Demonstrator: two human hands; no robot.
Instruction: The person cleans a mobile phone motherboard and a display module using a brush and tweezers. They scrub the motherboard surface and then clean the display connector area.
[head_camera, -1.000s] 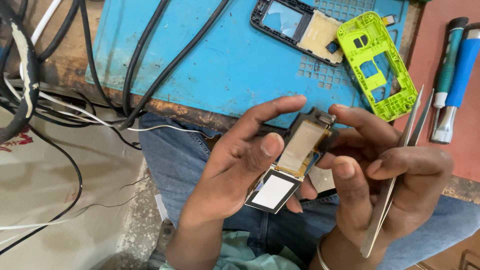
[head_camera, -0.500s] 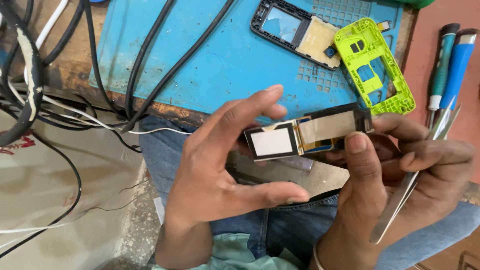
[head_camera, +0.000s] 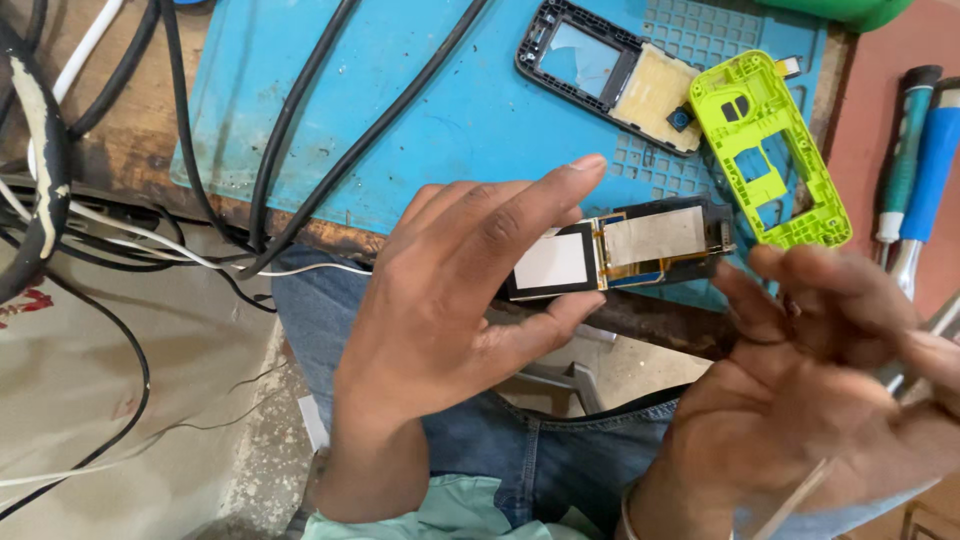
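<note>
My left hand (head_camera: 450, 290) pinches a small phone board (head_camera: 625, 250) by its left end, thumb below and fingers above. The board lies level, with a white display panel on the left and a metal shield with gold flex on the right. My right hand (head_camera: 830, 400) is blurred, just right of and below the board and off it, its fingers curled round thin metal tweezers (head_camera: 795, 500) that cross the palm. Both hands hover over my lap in blue jeans, at the front edge of the bench.
A blue work mat (head_camera: 400, 120) covers the bench. On it lie a black phone frame (head_camera: 600, 65) and a lime-green phone housing (head_camera: 770, 150). Screwdrivers (head_camera: 915, 130) lie at the right on a reddish surface. Black and white cables (head_camera: 290, 120) trail across the left.
The board turned from tilted to level and passed fully into my left hand. My right hand let go of its right end and drew back down-right with the tweezers.
</note>
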